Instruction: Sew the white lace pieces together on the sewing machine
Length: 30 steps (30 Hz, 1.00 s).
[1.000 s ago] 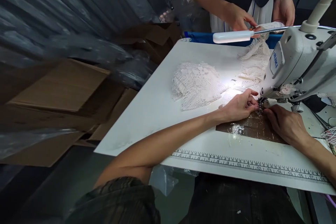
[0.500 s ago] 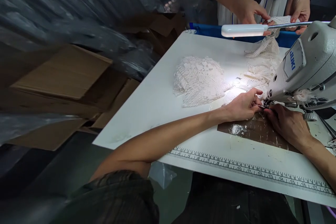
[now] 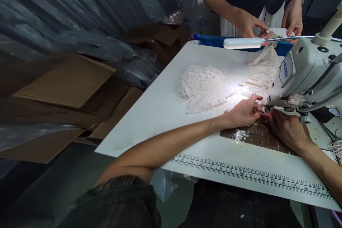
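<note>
Beside the needle area of a white sewing machine [image 3: 307,60], my left hand [image 3: 247,113] is closed in a pinch, its fingertips on something too small to make out. My right hand [image 3: 287,128] comes in from the right, fingers bent and closed under the machine head, almost touching the left fingertips; what it grips is hidden. White lace [image 3: 203,87] lies bunched on the table left of the machine. More lace [image 3: 263,67] runs behind my left hand to the far edge. Under my hands is a brown plate [image 3: 251,133].
Across the white table [image 3: 149,124], another person's hands [image 3: 248,23] hold lace near a lamp [image 3: 242,43]. A ruler strip [image 3: 240,171] follows the front edge. Cardboard boxes [image 3: 66,82] stand at left; scissors [image 3: 330,131] lie at right.
The view has shifted slightly, so the machine sits further left and the table lower. Both my hands remain pinched near the needle. The other person's hands still hold the lace.
</note>
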Each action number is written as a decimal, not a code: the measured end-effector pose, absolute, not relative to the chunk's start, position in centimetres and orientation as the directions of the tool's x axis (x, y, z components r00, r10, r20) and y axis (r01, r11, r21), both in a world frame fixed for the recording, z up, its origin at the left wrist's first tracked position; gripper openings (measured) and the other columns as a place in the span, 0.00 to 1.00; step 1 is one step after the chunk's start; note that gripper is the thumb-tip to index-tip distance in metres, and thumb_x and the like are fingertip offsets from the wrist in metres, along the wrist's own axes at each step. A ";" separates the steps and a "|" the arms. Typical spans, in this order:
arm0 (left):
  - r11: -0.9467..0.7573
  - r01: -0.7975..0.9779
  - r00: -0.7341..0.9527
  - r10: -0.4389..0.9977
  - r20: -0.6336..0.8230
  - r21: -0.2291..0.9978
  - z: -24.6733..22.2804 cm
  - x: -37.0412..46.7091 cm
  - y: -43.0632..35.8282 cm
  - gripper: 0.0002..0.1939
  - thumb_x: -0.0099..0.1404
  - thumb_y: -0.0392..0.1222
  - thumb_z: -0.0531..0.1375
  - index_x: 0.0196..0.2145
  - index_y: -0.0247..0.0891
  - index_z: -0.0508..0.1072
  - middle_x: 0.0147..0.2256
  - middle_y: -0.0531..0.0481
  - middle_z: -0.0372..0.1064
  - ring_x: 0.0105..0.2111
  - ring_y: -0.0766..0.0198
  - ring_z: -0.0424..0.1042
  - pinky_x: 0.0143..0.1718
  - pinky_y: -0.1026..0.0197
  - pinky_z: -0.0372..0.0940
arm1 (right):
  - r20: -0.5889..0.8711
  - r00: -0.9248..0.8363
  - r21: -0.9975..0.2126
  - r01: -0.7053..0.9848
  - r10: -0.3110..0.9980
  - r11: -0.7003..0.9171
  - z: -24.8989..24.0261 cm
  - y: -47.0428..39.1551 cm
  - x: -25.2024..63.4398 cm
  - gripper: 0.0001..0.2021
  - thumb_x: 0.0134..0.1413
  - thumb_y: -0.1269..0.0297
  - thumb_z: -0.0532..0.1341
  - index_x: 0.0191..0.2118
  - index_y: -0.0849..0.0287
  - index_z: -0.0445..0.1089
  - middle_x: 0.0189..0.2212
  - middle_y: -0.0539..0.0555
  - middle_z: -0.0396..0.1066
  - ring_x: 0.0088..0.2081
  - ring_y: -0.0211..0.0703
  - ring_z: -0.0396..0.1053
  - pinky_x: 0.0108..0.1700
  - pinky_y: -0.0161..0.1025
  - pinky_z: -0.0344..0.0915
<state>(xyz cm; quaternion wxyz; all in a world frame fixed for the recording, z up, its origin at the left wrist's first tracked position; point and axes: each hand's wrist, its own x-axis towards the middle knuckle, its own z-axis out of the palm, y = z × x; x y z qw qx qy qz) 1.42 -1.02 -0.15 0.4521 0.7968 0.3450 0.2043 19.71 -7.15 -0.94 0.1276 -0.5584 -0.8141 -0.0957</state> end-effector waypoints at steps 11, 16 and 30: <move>-0.959 0.193 0.877 0.264 0.402 0.209 -1.2 0.3 -0.4 0.10 0.63 0.44 0.57 0.37 0.34 0.73 0.38 0.45 0.72 0.34 0.62 0.69 0.35 0.57 0.62 | 0.351 -0.290 0.035 0.954 0.890 0.297 -0.4 -9.7 24.3 0.28 0.67 0.51 0.40 0.33 0.63 0.71 0.26 0.61 0.69 0.30 0.50 0.66 0.29 0.41 0.56; -0.959 0.202 0.850 0.272 0.452 0.199 -2.2 0.7 -0.2 0.13 0.71 0.39 0.51 0.35 0.35 0.73 0.35 0.46 0.72 0.34 0.64 0.69 0.36 0.61 0.64 | 0.274 -0.149 -0.238 0.947 0.950 0.217 -0.1 -8.5 23.4 0.16 0.59 0.59 0.49 0.34 0.61 0.71 0.34 0.63 0.71 0.37 0.52 0.68 0.36 0.44 0.64; -0.970 0.243 0.864 0.228 0.449 0.024 -2.0 0.7 -0.6 0.14 0.73 0.36 0.49 0.34 0.38 0.72 0.37 0.50 0.74 0.32 0.67 0.66 0.37 0.59 0.59 | 0.347 -0.124 -0.479 0.829 0.930 0.289 -1.7 -9.3 21.9 0.15 0.59 0.64 0.51 0.44 0.58 0.73 0.41 0.58 0.72 0.44 0.49 0.71 0.41 0.45 0.69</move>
